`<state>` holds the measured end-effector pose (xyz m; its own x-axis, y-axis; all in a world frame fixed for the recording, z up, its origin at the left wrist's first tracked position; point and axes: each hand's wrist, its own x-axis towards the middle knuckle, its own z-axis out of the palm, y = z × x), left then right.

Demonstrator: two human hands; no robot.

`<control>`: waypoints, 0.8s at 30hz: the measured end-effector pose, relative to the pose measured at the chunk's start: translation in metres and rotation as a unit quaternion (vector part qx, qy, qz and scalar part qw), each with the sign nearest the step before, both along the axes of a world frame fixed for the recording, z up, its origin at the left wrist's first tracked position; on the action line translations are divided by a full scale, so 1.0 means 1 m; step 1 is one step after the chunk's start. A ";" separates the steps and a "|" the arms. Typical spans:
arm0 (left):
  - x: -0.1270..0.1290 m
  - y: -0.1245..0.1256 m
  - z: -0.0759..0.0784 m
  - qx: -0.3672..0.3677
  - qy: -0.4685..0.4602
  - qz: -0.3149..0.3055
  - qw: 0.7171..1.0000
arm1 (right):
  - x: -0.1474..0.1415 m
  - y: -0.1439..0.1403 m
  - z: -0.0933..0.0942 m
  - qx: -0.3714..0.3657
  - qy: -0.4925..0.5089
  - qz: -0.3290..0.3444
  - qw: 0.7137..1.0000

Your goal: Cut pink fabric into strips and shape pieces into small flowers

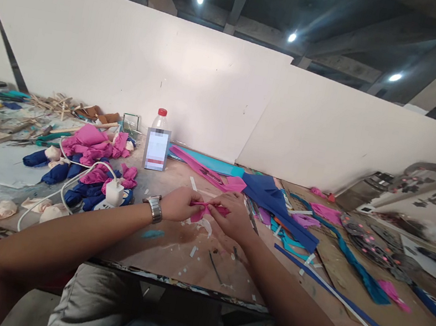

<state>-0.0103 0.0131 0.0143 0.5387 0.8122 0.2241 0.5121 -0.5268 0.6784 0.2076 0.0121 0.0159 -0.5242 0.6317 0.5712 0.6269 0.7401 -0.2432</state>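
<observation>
Pink foam strip [205,209] sits pinched between both hands just above the bench [169,250], in front of the red-capped bottle [157,141]. The left hand [179,204], a metal watch [153,208] on its wrist, has its fingers closed on the strip's left end; the right hand [234,216] grips the other end. Left of the bottle lies a heap of pink and blue foam flowers [87,162]; right of it, blue sheets [274,201].

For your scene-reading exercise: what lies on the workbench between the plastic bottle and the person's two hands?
In the head view, only bare, scuffed workbench with one small white scrap lies between the bottle and the hands gripping the pink strip.
</observation>
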 end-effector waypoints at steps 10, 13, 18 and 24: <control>0.000 0.004 -0.001 -0.077 -0.050 0.003 0.996 | -0.004 -0.002 0.004 0.056 0.003 0.057 0.997; 0.000 0.005 -0.001 -0.082 -0.070 -0.005 0.994 | -0.004 -0.003 0.006 0.060 0.005 0.051 0.997; 0.001 0.008 -0.006 -0.054 -0.075 -0.007 0.996 | -0.002 -0.004 0.006 0.038 -0.008 0.030 0.999; 0.001 0.007 -0.008 -0.082 -0.094 -0.007 0.992 | -0.001 -0.003 0.003 0.033 0.001 0.012 0.999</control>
